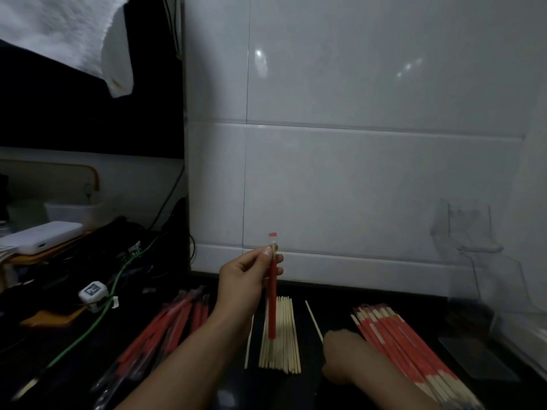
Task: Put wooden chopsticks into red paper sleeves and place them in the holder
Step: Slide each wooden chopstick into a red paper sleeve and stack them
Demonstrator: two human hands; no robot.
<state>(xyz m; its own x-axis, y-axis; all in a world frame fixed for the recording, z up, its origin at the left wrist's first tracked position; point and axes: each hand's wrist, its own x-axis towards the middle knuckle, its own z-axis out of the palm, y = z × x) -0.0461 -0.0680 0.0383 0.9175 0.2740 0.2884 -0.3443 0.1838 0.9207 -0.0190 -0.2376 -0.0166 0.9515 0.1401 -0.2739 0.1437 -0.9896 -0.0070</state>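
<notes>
My left hand (245,279) pinches a red paper sleeve (272,303) near its top and holds it upright, its lower end over the pile of bare wooden chopsticks (281,335). A pale chopstick tip shows at the sleeve's top. My right hand (346,356) lies low on the dark counter, fingers curled at the near end of a single loose chopstick (313,321). Sleeved chopsticks (399,344) lie in a fanned heap to the right. A packet of empty red sleeves (177,315) lies to the left. A clear holder (464,229) hangs on the tiled wall at right.
White wall tiles (355,187) rise right behind the counter. Cables, a green wire (97,321), a small white cube (93,294) and a white power bank (41,235) clutter the left side. A white towel (74,37) hangs at top left. A clear plastic stand (500,279) sits at far right.
</notes>
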